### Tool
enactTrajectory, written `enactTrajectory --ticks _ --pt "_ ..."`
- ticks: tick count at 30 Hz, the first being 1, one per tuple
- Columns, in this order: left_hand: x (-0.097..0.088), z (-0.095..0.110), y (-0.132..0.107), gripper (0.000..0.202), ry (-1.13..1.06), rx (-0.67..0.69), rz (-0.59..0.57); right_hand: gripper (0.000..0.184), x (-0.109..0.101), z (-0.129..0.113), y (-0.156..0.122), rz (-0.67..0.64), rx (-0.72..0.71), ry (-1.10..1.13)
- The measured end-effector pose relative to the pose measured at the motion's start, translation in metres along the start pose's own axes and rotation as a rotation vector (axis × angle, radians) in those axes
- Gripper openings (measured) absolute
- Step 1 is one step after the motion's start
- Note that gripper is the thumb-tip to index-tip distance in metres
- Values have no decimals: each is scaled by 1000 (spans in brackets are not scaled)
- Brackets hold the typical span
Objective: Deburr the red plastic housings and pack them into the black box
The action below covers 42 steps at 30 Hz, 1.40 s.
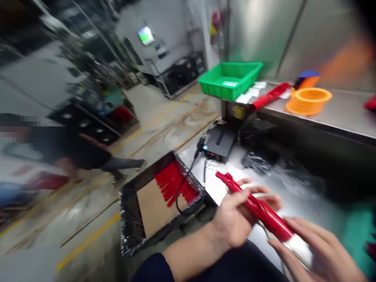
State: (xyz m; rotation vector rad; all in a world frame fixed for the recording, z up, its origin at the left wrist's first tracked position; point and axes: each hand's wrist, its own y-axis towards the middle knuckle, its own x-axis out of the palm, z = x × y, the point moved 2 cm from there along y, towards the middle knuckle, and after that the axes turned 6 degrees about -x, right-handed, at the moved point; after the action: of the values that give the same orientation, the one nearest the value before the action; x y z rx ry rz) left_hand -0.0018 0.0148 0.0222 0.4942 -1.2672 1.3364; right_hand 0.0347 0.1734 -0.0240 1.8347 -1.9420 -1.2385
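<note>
A long, glossy red tubular part (266, 213), narrower and notched at its far end, lies slantwise across my two hands. My left hand (235, 217) grips its middle, thumb on top and fingers curled beneath. At the thick near end, my right hand (320, 246) has its thumb and fingers around the tube's rim. Something whitish shows between those fingers, too blurred to name. Below the hands is a bright metal worktop (217, 192) with a black box-shaped device (220, 141) and a dark cable.
Left of the worktop, a black plastic-lined tray (132, 231) holds cardboard and several red parts (173, 182). A shelf (349, 117) carries a green bin (235, 84), another red tubular part (270, 96) and orange tape rings (308, 102). Clear plastic bags (258, 162) lie beneath. A person (73, 145) bends at left.
</note>
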Motion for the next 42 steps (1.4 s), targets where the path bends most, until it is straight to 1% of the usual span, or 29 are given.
enactTrajectory --ticks 1,2,4,5,8,10,12,16,20,26,29,32,36,38,40,41,42 --pt "2 12 -3 29 34 27 -59 45 4 -9 9 -26 90 64" --pt "2 24 -4 31 78 54 -116 48 8 -18 18 6 121 125" --pt "-1 45 -3 37 205 102 -215 52 16 -31 34 20 154 190" --pt "-4 54 -1 38 259 112 -246 54 20 -35 42 27 151 200" --pt "-11 72 3 42 355 42 -271 60 25 -42 56 9 120 150" --pt "-12 81 5 45 388 -16 -278 61 27 -46 61 -6 92 101" --pt "-13 90 8 46 424 -59 -310 63 30 -48 63 0 91 68" --pt "-16 103 20 48 457 -158 -367 63 35 -50 63 17 140 1" --pt "-19 106 28 52 481 -266 -414 61 37 -53 61 -19 157 -113" --pt "-17 107 31 47 425 -271 -437 68 39 -53 61 -44 103 -148" --pt "-20 109 33 49 452 -272 -416 70 42 -50 65 -66 72 -155" --pt "-25 114 35 50 466 -245 -388 69 46 -48 69 -69 73 -127" --pt "-33 118 33 49 452 -227 -377 60 54 -48 70 -26 107 -92" --pt "-37 116 35 55 429 -224 -353 57 63 -48 69 8 114 -104" --pt "-43 112 41 61 365 -252 -279 55 76 -48 68 28 117 -160" --pt "-47 109 46 58 314 -285 -205 53 84 -48 67 18 111 -198" --pt "-52 106 52 50 258 -327 -99 51 91 -46 67 -21 103 -230"
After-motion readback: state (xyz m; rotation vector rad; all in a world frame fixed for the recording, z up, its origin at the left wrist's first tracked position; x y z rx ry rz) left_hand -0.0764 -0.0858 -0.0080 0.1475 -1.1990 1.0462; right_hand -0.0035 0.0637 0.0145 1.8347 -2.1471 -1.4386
